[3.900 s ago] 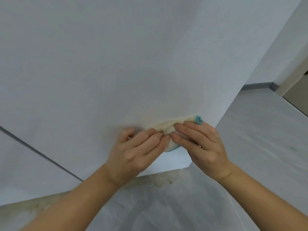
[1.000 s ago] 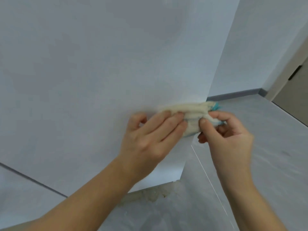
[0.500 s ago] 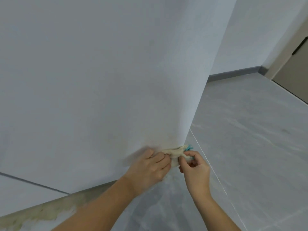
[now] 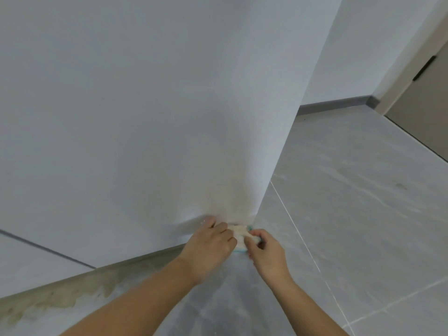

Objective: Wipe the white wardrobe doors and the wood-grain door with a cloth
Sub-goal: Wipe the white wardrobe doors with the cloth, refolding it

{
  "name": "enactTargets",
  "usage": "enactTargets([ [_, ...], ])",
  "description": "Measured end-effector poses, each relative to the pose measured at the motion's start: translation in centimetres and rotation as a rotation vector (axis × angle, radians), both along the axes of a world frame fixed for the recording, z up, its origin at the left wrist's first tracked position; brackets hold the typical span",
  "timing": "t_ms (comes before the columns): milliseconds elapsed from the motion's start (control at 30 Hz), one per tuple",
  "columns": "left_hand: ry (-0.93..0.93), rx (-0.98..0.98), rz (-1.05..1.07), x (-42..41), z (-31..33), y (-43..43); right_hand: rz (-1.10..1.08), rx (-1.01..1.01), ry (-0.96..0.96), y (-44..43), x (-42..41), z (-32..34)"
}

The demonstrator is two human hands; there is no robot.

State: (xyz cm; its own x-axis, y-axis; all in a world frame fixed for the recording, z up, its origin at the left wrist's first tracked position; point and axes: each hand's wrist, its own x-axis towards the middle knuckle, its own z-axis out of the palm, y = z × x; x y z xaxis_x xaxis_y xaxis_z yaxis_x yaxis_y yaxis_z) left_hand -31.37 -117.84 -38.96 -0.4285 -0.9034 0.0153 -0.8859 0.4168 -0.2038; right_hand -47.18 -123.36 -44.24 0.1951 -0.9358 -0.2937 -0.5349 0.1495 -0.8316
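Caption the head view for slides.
Wiping low: left hand presses and right hand pinches the cloth on the white wardrobe door.

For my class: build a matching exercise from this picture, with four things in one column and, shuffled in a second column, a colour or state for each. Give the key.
Column one
1 cloth
2 wardrobe door
3 floor
4 right hand

Column two
a grey tiles
b pinching the cloth
c plain white
d cream with a teal edge

Pairs: 1-d, 2-c, 3-a, 4-b
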Motion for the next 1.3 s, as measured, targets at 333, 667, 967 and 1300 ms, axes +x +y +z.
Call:
enactTargets([
  [333,0.404,-0.356,-0.132,3.0,9.5,2.4,0.250,-0.382,-0.368,3.4,1.1,8.9],
  [667,0.396,-0.408,-0.020,4.8,11.1,4.2,-0.569,-0.195,-0.502,2.6,5.0,6.8],
  [967,0.223,-0.553,-0.003,6.8,14.0,5.1,-0.432,-0.442,-0.538,3.6,7.2,9.4],
  [1300,0.052,-0.787,0.013,7.6,18.4,4.6,-0.177,-0.896,-0.390,2.5,8.0,14.9],
])
